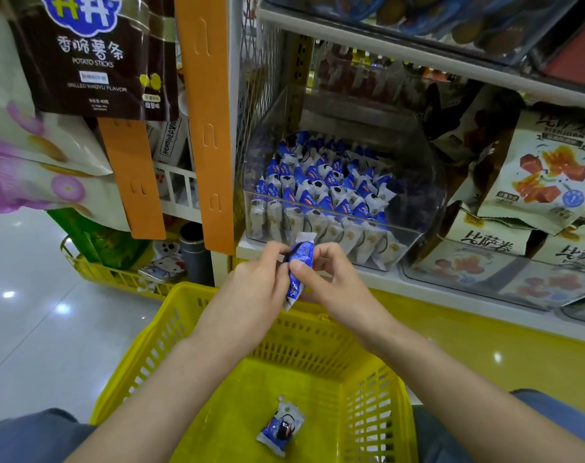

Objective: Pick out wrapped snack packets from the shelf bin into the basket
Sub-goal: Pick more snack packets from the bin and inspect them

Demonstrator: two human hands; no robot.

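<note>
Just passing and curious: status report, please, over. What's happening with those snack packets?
Left hand and right hand both pinching one blue packet near yellow basket rim. Second packet already on basket floor. Clear bin well stocked. Nothing in the way.

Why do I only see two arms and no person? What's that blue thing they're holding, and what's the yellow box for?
The camera sits on the person's head and looks forward and down, so you see what they see: their own bare arms. There is no robot here, and only this one picture.

The left hand and the right hand both pinch one blue and white wrapped snack packet, holding it above a yellow plastic basket with slotted walls. A second packet of the same kind already lies on the basket's floor.

Behind the hands, a clear plastic shelf bin holds many more of these packets in rows. Other snack bags surround it, such as a brown bag of potato sticks hanging at the upper left.
</note>
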